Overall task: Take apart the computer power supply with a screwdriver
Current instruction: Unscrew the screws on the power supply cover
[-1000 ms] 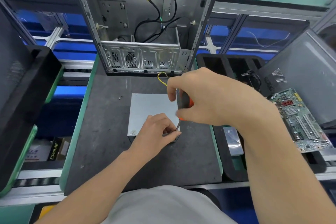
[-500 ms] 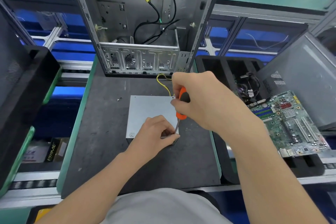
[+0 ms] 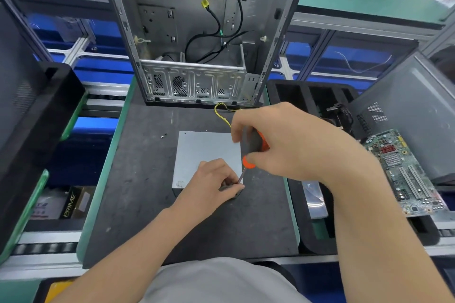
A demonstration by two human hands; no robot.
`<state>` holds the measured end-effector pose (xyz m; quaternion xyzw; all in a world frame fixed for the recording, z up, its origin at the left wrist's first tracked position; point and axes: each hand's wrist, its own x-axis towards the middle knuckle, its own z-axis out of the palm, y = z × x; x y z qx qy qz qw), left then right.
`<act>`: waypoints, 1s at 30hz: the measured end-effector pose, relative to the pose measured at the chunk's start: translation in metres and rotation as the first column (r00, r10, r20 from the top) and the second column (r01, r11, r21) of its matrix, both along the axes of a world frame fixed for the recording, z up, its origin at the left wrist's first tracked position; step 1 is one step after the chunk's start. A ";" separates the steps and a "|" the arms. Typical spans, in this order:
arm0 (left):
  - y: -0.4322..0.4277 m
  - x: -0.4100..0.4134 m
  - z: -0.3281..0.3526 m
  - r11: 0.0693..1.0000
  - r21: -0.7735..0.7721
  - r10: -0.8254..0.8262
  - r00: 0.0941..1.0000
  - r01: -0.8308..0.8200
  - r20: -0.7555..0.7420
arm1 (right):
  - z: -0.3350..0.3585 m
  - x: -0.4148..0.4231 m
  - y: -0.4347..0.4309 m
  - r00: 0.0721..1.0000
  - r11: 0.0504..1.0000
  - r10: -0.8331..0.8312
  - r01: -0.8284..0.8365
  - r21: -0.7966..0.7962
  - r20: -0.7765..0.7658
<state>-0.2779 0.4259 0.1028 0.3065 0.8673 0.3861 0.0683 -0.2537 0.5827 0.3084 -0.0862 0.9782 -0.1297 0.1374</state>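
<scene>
A grey metal power supply (image 3: 204, 152) lies flat on the dark work mat (image 3: 138, 179), its plain lid facing up. My right hand (image 3: 283, 140) is closed around the orange and black screwdriver (image 3: 256, 147), whose shaft slants down to the box's near right corner. My left hand (image 3: 214, 184) rests on that same corner, fingers pinched around the screwdriver tip, so the screw itself is hidden. Yellow and black wires (image 3: 221, 110) run from the supply's far side toward the case.
An open empty computer case (image 3: 197, 32) stands upright at the mat's far edge. Small loose screws (image 3: 163, 135) lie left of the supply. A motherboard (image 3: 403, 170) leans on a black foam tray (image 3: 307, 204) at right. Another black tray (image 3: 37, 118) sits at left.
My right hand has shifted its grip, showing more of the orange handle. My left hand stays pinched at the corner, and the view has tilted slightly.
</scene>
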 end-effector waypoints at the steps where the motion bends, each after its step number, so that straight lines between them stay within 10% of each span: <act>1: 0.001 0.001 0.000 1.000 0.015 0.006 1.000 -0.006 -0.007 | -0.004 0.001 -0.001 0.996 0.997 -0.058 0.061 0.045 -0.065; 6: 0.001 0.002 -0.002 0.998 0.055 0.018 0.999 -0.017 -0.028 | -0.018 -0.003 -0.009 0.889 0.901 -0.395 0.424 0.091 -0.233; 24: 0.000 0.000 -0.006 0.998 0.052 0.028 0.998 -0.025 -0.061 | -0.002 -0.002 -0.005 0.978 0.978 0.208 -0.207 -0.026 0.024; 30: 0.003 0.000 -0.003 0.999 0.038 0.030 0.999 -0.029 -0.035 | -0.019 -0.003 -0.003 0.977 0.999 -0.036 0.038 0.005 -0.212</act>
